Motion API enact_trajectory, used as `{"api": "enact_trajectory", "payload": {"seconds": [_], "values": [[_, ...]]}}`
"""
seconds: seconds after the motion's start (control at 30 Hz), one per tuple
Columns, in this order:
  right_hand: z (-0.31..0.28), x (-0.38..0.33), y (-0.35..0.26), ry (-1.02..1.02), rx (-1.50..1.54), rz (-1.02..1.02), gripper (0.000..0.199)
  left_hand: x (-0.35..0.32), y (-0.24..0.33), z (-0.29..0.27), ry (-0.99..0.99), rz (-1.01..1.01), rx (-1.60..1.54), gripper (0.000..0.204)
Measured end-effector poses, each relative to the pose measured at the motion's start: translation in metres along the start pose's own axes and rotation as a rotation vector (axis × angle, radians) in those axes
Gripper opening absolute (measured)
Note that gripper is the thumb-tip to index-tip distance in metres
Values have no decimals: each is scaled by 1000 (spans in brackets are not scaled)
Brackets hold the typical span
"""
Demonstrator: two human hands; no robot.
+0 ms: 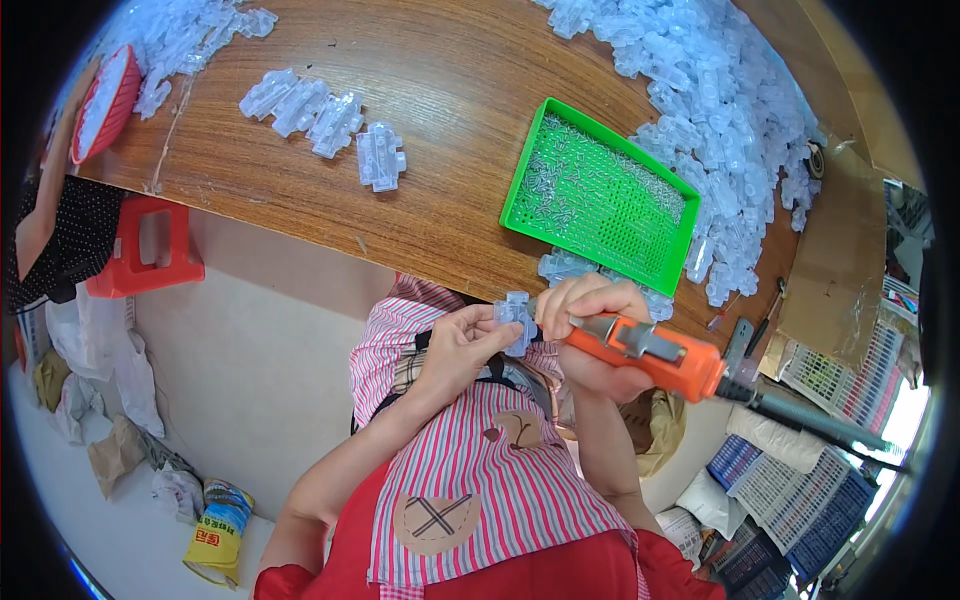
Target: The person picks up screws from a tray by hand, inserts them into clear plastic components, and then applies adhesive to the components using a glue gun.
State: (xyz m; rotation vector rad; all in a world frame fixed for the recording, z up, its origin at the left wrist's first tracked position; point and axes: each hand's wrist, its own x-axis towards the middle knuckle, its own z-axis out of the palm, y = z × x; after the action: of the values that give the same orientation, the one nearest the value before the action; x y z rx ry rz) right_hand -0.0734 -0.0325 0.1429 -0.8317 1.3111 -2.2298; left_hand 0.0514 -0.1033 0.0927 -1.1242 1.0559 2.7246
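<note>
Left hand (pixel 462 345): pinches a clear plastic part (pixel 517 320) off the bench's near edge.
Right hand (pixel 592 335): wrapped around an orange power screwdriver (pixel 648 352), tip at the part.
Near edge: green tray (pixel 600 195).
Far right corner: clear parts heap (pixel 715 110).
Bench (pixel 450 120) middle: four loose clear parts (pixel 325 125).
</note>
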Motion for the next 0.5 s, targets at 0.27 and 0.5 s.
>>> {"api": "enact_trajectory", "payload": {"seconds": [0.27, 0.5], "values": [[5, -1, 0, -99, -76, 14, 78, 1, 0, -3, 0, 26, 68, 28], [3, -1, -2, -131, -209, -61, 80, 0, 1, -2, -18, 31, 93, 27]]}}
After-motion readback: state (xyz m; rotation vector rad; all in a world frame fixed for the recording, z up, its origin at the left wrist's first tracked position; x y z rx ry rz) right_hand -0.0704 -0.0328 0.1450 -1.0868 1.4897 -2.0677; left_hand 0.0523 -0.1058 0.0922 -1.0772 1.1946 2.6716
